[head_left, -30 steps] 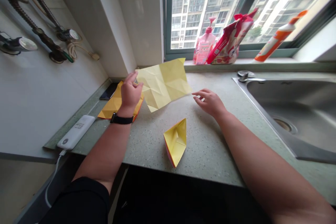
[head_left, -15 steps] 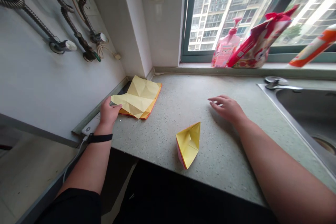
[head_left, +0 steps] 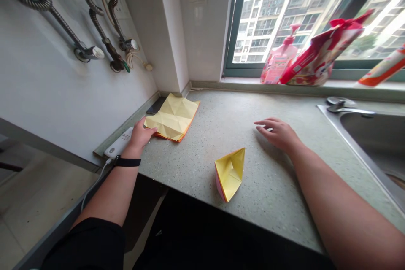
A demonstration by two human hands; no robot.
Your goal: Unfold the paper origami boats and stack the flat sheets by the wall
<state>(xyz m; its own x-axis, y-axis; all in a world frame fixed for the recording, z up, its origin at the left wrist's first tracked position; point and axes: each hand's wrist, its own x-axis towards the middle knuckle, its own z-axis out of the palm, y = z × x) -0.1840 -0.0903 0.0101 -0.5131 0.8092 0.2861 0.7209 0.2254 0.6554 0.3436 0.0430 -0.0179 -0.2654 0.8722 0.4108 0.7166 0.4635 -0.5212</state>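
Note:
My left hand point(head_left: 139, 134) rests on the counter, its fingertips at the lower left edge of a creased yellow paper sheet point(head_left: 173, 117). That sheet lies flat on a folded orange-edged paper point(head_left: 185, 135), mostly hiding it. My right hand point(head_left: 276, 134) lies palm down on the speckled stone countertop point(head_left: 202, 109), holding nothing. Between my hands, nearer the front edge, stands a yellow paper boat point(head_left: 230, 174) with a pink-red outer side.
A white power bank point(head_left: 118, 143) with a cable and a dark phone point(head_left: 155, 105) lie along the wall. A steel sink point(head_left: 373, 135) lies to the right. A pink soap bottle point(head_left: 280, 65), red bag point(head_left: 322, 55) and orange bottle point(head_left: 382, 67) stand on the windowsill.
The yellow sheet, held up by my left hand a second ago, now lies flat on the orange-edged paper. My left hand has let go and lowered beside it. The view has tilted slightly.

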